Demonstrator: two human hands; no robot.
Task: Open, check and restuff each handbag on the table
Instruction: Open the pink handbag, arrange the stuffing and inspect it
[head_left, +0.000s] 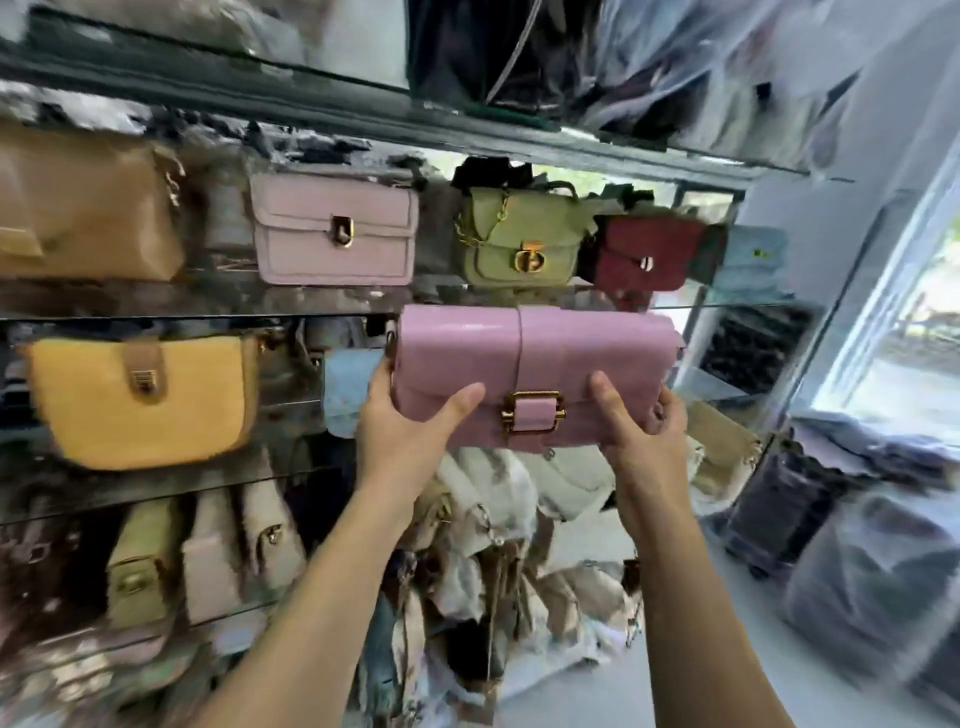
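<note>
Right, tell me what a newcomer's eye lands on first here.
The glossy pink handbag, held up at centre, gold-buckled flap closed: the left hand grips its lower left end, the right hand its lower right. Behind, a yellow bag sits at left; a pale pink bag, a green bag and a dark red bag stand in a row above.

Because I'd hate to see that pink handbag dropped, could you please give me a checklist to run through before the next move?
1. Grip: left hand and right hand both hold the pink handbag at its lower corners: ok.
2. The flap is down and the gold buckle is in place: ok.
3. Handbag held roughly level: ok.
4. Filling inside: cannot tell, hidden by the flap.
5. Free space on the glass shelf behind: cannot tell, blurred.
</note>
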